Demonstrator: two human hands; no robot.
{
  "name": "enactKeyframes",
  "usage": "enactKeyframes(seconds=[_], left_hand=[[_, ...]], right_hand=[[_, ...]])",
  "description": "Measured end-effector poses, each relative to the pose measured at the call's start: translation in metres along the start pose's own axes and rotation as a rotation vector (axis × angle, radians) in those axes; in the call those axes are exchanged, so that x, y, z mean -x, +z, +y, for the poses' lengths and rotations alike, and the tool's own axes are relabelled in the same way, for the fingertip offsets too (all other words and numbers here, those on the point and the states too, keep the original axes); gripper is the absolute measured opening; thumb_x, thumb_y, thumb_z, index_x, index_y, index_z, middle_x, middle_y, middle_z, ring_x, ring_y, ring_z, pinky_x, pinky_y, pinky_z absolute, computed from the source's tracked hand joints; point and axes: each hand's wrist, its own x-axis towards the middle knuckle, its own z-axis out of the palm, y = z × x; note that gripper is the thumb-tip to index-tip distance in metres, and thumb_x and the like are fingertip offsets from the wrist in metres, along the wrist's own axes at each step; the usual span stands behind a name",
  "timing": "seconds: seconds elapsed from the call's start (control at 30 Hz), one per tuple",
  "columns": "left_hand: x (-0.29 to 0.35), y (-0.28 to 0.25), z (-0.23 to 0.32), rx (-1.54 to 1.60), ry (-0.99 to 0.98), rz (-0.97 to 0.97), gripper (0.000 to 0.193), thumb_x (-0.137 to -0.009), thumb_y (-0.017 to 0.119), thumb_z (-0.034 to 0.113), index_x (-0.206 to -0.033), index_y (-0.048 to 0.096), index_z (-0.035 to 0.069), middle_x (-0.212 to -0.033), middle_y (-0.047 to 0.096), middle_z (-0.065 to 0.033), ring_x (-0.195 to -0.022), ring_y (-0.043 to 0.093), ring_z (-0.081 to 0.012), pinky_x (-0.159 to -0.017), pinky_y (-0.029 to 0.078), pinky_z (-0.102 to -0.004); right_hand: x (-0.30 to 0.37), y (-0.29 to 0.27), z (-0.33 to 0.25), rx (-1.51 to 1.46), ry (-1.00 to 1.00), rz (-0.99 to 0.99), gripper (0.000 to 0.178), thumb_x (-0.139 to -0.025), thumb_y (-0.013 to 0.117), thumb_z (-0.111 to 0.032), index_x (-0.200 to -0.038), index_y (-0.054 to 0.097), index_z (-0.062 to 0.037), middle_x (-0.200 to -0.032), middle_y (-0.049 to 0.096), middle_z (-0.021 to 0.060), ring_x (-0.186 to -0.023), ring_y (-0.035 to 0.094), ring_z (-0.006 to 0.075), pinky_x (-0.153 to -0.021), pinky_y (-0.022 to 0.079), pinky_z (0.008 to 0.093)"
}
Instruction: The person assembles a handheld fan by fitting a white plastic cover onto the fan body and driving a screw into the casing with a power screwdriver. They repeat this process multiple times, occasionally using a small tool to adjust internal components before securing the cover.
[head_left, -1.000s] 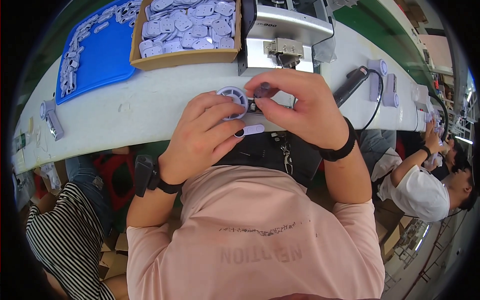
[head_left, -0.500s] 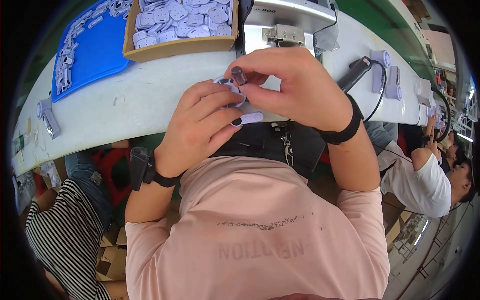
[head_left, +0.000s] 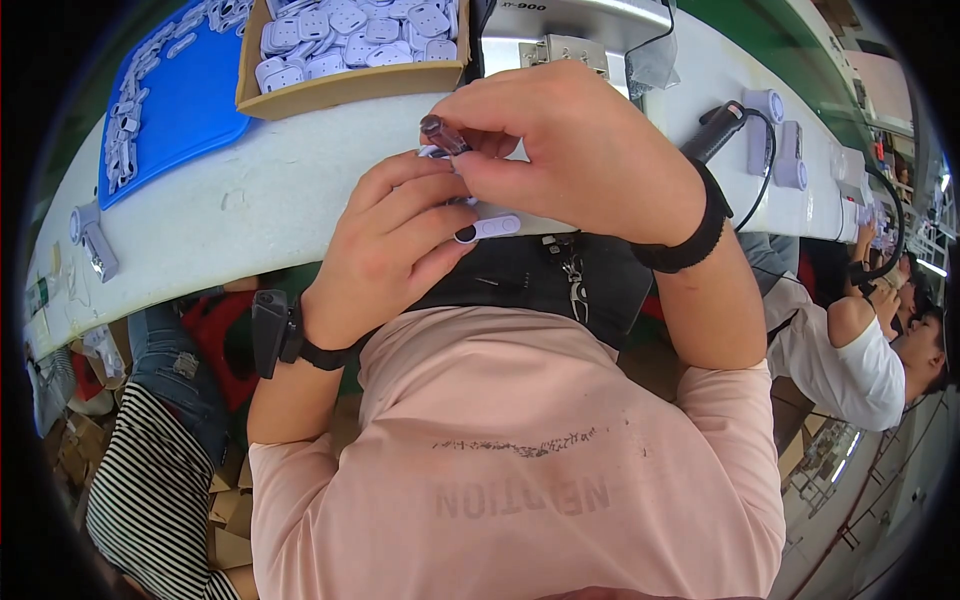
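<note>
My left hand (head_left: 395, 245) is closed around a small pale lilac plastic part (head_left: 488, 228), whose flat tab sticks out to the right below my fingers. My right hand (head_left: 575, 150) is above it, pinching a small dark cylindrical piece (head_left: 443, 134) between thumb and fingers, right over the part. Both hands are together in front of my chest, at the near edge of the white worktable (head_left: 260, 215). Most of the part is hidden by my fingers.
A cardboard box (head_left: 340, 85) of several pale plastic parts stands at the back. Left of it lies a blue tray (head_left: 170, 110) with small parts along its edge. A grey machine (head_left: 570, 25) and a black tool on a cable (head_left: 712, 130) are to the right. Other people sit at left and right.
Both hands have lifted off the tabletop toward me with the part. The round white face seen earlier is now hidden by my fingers, and the right hand's dark piece sits on top.
</note>
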Motion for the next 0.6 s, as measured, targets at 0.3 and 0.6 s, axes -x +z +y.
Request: enactKeyframes(seconds=[0.3, 0.6], left_hand=[[-0.002, -0.005, 0.002, 0.052, 0.012, -0.009, 0.031, -0.073, 0.085, 0.005, -0.102, 0.072, 0.006, -0.12, 0.071, -0.0093, -0.117, 0.064, -0.0348, -0.104, 0.051, -0.0495], [-0.024, -0.018, 0.004, -0.012, 0.02, 0.003, 0.038, -0.073, 0.084, -0.001, -0.107, 0.07, 0.004, -0.125, 0.071, -0.0142, -0.12, 0.064, -0.0377, -0.107, 0.05, -0.0482]], right_hand=[[0.04, -0.027, 0.003, -0.313, 0.146, 0.315, 0.023, -0.09, 0.073, -0.003, -0.112, 0.07, 0.0028, -0.091, 0.076, 0.0061, -0.083, 0.072, 0.0178, -0.074, 0.057, 0.0307], [0.13, -0.042, 0.056, -0.385, 0.915, 0.589, 0.04, -0.093, 0.072, 0.0, -0.13, 0.057, 0.0017, -0.099, 0.075, 0.0125, -0.083, 0.071, 0.0142, -0.071, 0.055, 0.0263]])
